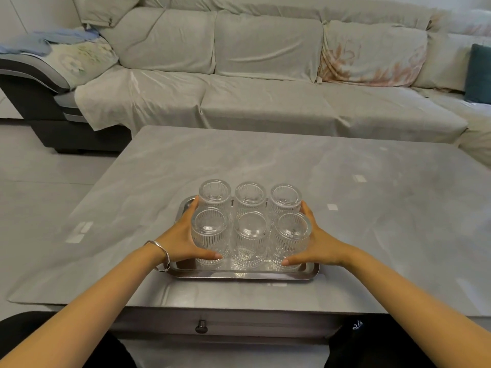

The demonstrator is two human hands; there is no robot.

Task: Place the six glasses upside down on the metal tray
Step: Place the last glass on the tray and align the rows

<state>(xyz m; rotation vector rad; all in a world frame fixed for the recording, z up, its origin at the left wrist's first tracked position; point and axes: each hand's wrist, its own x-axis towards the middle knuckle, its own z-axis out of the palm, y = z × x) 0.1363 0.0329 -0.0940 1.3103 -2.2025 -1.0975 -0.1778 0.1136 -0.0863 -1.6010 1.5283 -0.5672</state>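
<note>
A long pale sofa (239,62) draped in light covers fills the far side of the room, with a dark teal cushion (478,73) at its right end and a blue cloth (45,41) lying at its left end. In front of it stands a grey marbled tabletop (372,208), with a small dark drawer knob (201,326) below its near edge.

Near that front edge sits the metal tray (239,274), flat on the tabletop. On the tray stand six ribbed clear glasses (251,237), all bottom up, in two rows of three, packed close together.

The left hand (183,237) lies against the left side of the group, palm pressed to the near left glass (210,240), its fingers (192,208) spread and reaching up to the far left glass, the thumb laid along the near glass's base. The right hand (318,243) mirrors it on the right side, fingers open and flat against the near right glass (292,240), thumb at its foot. Neither hand is closed around a glass; both cup the cluster from outside. A silver bracelet (159,251) circles the left wrist.
</note>
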